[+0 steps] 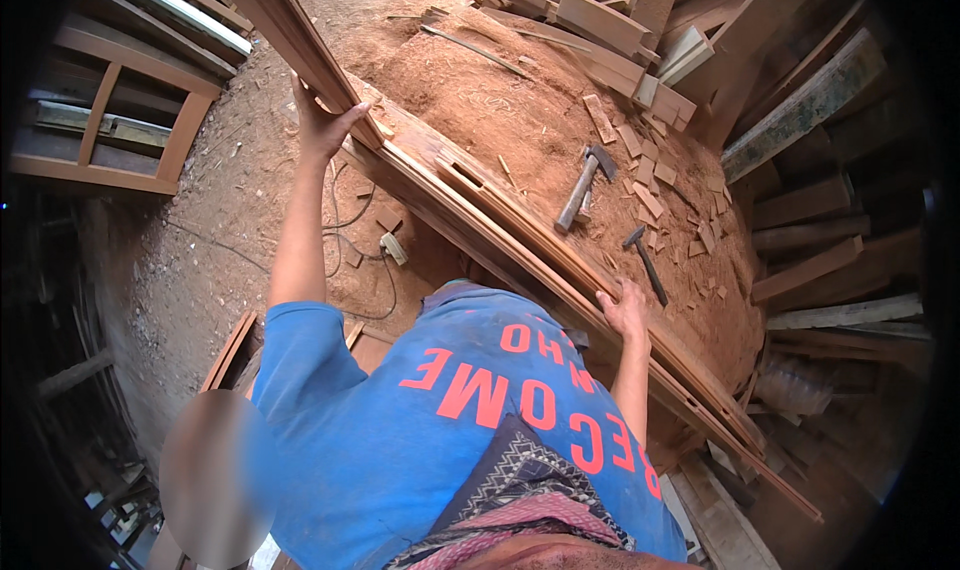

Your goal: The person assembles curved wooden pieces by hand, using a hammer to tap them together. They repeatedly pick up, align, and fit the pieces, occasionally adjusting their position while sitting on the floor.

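My left hand (325, 125) grips a long reddish-brown grooved board (290, 40), thumb on its near side. The board runs up and out past the top edge of the head view, and its near end lies by my hand. Long, narrow wooden strips (520, 235) lie side by side on a thick plank (405, 120), slanting down to the lower right. One strip has a slot cut in it. My right hand (625, 310) is closed over these strips near their middle, its fingertips partly hidden.
Beyond the plank, a hammer (583, 190) and a smaller dark-headed hammer (648, 263) lie on sawdust among wood offcuts (648, 200). Timber (600, 25) is piled at the far right. A wooden frame (105, 120) leans at left. A cable with a white socket block (394, 248) lies on the ground.
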A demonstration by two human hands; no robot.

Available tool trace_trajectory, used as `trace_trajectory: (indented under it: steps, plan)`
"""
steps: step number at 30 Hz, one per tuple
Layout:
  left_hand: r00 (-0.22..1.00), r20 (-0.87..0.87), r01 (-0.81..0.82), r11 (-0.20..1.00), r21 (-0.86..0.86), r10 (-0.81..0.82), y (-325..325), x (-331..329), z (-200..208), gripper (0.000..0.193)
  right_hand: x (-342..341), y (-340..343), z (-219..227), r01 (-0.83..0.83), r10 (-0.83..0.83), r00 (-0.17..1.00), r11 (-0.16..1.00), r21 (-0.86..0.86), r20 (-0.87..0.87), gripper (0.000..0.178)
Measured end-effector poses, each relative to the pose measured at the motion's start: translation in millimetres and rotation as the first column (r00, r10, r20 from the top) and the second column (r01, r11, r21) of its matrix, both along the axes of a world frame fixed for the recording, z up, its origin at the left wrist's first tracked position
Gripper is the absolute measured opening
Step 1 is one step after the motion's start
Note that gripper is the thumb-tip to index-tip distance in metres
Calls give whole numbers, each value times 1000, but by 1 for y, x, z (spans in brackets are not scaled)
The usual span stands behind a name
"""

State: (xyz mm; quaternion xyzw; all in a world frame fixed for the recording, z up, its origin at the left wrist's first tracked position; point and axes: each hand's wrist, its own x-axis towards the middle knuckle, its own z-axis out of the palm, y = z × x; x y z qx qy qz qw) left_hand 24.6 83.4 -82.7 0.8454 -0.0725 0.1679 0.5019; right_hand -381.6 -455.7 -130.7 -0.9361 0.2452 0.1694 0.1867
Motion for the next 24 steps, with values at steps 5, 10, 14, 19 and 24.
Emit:
trace_trajectory:
  steps: [5, 10, 14, 19, 24]
  plan:
    - [999, 28, -23, 993, 113, 20, -6, -1, 2, 147, 1, -4, -7, 35, -15, 983, 994, 103, -185, 73]
    - [998, -57, 10, 1000, 20, -9, -6, 1, 2, 153, -4, 4, -11, -6, 20, 983, 997, 75, -184, 83]
    - [991, -134, -12, 999, -31, 7, -6, 1, 7, 158, -10, 10, -13, 28, -19, 980, 999, 43, -198, 86]
    - [997, 34, -70, 978, 197, 65, -3, -1, 18, 152, -18, 11, -26, -55, 49, 994, 997, -56, -101, 78]
    - [958, 286, -134, 937, 322, 38, 9, 12, 56, 137, -17, 16, -19, -12, 24, 984, 998, 70, -178, 84]
